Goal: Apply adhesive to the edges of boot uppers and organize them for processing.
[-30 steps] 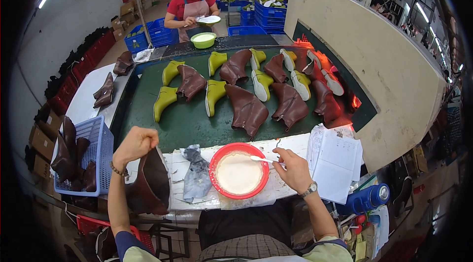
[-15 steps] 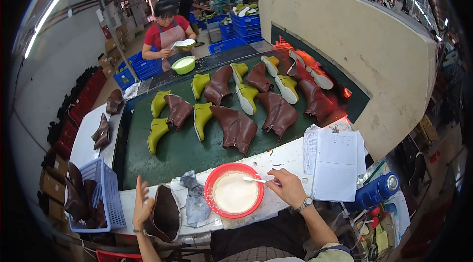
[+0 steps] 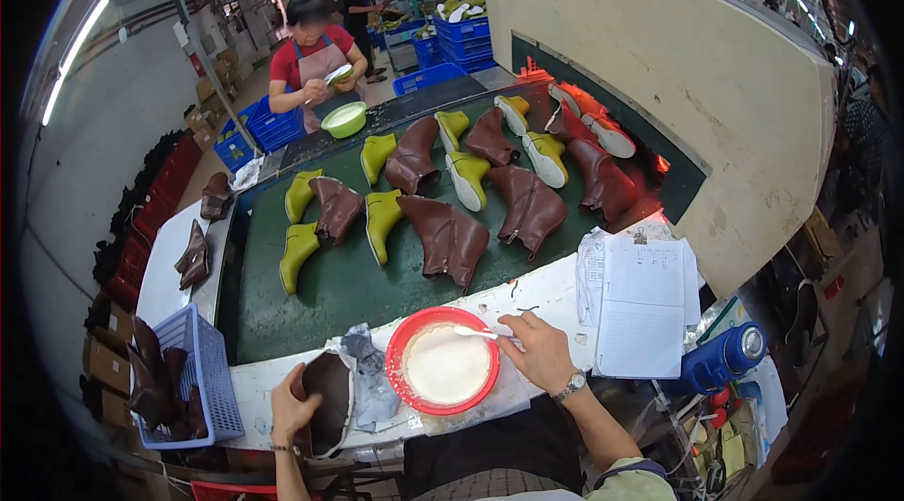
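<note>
White table (image 3: 556,298), bowl (image 3: 395,362); wall (image 3: 71,171) perhaps grey.

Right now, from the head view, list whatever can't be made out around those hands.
Head view: handle end of the white brush, hidden by the right hand.
Head view: bottom of the red bowl, hidden under white liquid.
Head view: whether the left hand grips the brown boot upper; the hand covers part of its edge.
Head view: writing on the white sheet, too small to read.

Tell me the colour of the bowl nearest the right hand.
The bowl is red; it shows best in the head view.
</note>
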{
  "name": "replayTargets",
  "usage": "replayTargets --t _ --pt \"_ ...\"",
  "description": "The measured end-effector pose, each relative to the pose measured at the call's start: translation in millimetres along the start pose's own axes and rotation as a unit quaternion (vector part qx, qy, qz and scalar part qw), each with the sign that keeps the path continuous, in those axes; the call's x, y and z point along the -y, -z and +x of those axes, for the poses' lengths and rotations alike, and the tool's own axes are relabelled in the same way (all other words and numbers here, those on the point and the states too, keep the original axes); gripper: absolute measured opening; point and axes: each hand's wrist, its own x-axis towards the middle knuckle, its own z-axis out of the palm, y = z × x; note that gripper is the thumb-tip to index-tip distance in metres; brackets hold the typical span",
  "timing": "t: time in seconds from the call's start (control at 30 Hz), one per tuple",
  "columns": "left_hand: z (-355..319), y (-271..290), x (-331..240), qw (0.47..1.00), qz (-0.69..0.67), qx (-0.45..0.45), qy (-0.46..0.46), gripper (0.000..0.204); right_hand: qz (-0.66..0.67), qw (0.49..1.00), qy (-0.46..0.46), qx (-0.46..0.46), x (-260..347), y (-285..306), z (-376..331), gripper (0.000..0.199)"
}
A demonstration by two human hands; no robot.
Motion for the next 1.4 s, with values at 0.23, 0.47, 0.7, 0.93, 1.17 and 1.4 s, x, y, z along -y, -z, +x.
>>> replayTargets --t 0.23,0.47,0.7,0.93,1.17,1.4 --pt "2 38 -59 0.954 -0.293 0.001 0.058 0.029 0.025 0.999 0.028 0.005 -10 6 3 0.012" --pt "-13 38 -118 0.897 -0.401 0.157 0.1 0.025 0.197 0.975 0.078 -0.063 32 16 36 0.019" --pt "-19 37 -140 0.906 -0.34 0.249 0.04 0.022 0.161 0.951 0.263 -0.022 78 10 67 0.021" --pt "-31 40 -135 0.89 -0.456 0.023 0.015 0.017 0.181 0.962 0.199 -0.04 86 -5 43 0.02" --pt "-29 30 -120 0.922 -0.367 -0.12 -0.014 0.017 0.186 0.97 0.151 0.026 90 -21 18 0.019" --pt "-2 24 -59 0.969 -0.181 -0.145 0.084 0.03 -0.127 0.983 0.105 0.084 58 -30 31 0.011"
